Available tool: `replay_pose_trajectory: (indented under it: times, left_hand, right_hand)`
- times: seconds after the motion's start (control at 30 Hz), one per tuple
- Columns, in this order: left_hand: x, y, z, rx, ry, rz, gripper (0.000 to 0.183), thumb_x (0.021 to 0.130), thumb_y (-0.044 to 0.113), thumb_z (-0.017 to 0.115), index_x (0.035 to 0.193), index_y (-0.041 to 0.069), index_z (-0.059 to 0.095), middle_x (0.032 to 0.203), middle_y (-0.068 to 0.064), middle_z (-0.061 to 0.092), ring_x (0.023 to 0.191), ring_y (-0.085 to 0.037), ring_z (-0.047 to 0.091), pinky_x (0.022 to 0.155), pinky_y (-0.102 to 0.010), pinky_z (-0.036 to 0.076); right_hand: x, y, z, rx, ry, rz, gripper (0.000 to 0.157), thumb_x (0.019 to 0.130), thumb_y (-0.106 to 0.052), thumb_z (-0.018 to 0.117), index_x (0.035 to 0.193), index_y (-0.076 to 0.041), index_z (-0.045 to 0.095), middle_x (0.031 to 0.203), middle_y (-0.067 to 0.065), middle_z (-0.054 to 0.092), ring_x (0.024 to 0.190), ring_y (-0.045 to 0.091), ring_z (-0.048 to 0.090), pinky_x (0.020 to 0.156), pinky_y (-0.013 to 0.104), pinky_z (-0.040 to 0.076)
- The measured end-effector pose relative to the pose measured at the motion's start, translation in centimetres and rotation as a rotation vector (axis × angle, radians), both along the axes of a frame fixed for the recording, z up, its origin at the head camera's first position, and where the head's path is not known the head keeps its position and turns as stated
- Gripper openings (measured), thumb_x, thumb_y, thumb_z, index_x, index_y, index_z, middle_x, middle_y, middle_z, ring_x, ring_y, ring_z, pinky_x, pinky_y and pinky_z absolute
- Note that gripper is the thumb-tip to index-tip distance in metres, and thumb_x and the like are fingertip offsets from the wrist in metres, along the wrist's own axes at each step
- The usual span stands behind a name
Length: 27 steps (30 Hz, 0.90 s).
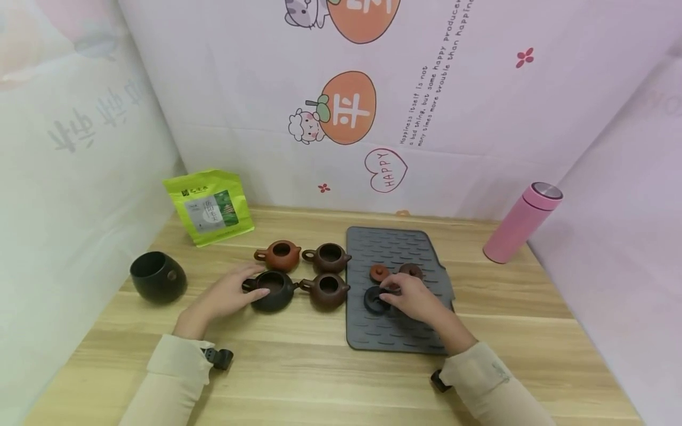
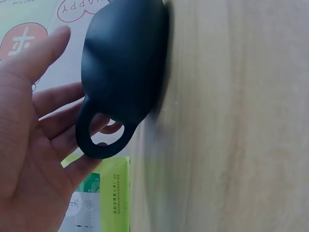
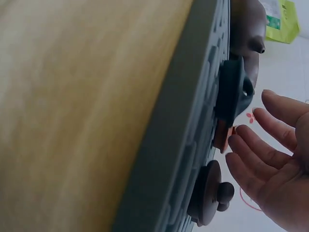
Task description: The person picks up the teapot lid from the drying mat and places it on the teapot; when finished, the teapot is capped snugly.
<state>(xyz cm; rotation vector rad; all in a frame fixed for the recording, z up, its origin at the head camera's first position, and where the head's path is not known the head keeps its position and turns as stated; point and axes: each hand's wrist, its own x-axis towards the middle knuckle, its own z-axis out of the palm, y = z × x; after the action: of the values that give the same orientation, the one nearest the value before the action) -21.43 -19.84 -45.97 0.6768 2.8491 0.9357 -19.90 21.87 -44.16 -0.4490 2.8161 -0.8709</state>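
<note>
Four small clay teapots without lids stand in a square on the wooden table. My left hand rests at the black teapot, front left. In the left wrist view its straight fingers lie just behind the loop handle of the black teapot. My right hand hovers over the black lid on the grey ribbed mat. In the right wrist view its fingers are spread, a little apart from the black lid. An orange lid and a brown lid lie behind it.
A red-brown teapot, a dark brown teapot and a brown teapot stand beside the black one. A black cup sits at the left, a green tea pouch behind it, and a pink flask at the right. Printed panels wall three sides.
</note>
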Motion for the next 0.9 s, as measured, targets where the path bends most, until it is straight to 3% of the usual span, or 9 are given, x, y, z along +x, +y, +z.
replay_pose_trajectory:
  times: [0.33, 0.73, 0.9]
  left_hand:
    - [-0.31, -0.17, -0.78, 0.059, -0.031, 0.005, 0.066, 0.088, 0.038, 0.073, 0.137, -0.002, 0.053, 0.142, -0.025, 0.045, 0.132, -0.044, 0.038, 0.108, -0.057, 0.028]
    - [-0.59, -0.39, -0.6, 0.095, -0.043, 0.003, 0.066, 0.084, 0.041, 0.077, 0.134, 0.001, 0.058, 0.139, -0.023, 0.048, 0.13, -0.043, 0.04, 0.107, -0.059, 0.028]
    - [-0.51, -0.25, -0.52, 0.097, -0.042, 0.003, 0.063, 0.084, 0.036, 0.078, 0.132, 0.001, 0.058, 0.138, -0.024, 0.049, 0.13, -0.043, 0.041, 0.106, -0.058, 0.029]
  right_hand:
    - [-0.24, -0.58, -0.56, -0.004, 0.01, 0.011, 0.013, 0.088, -0.012, 0.075, 0.099, -0.012, 0.07, 0.101, 0.0, 0.064, 0.097, 0.022, 0.061, 0.078, 0.041, 0.052]
    - [-0.17, -0.86, -0.37, 0.01, 0.031, -0.002, 0.007, 0.087, -0.01, 0.075, 0.092, -0.013, 0.07, 0.099, 0.002, 0.059, 0.086, 0.017, 0.057, 0.069, 0.036, 0.049]
    - [-0.24, -0.84, 0.33, 0.005, 0.036, -0.008, 0.007, 0.088, -0.012, 0.074, 0.094, -0.012, 0.072, 0.102, 0.003, 0.061, 0.09, 0.021, 0.059, 0.073, 0.039, 0.052]
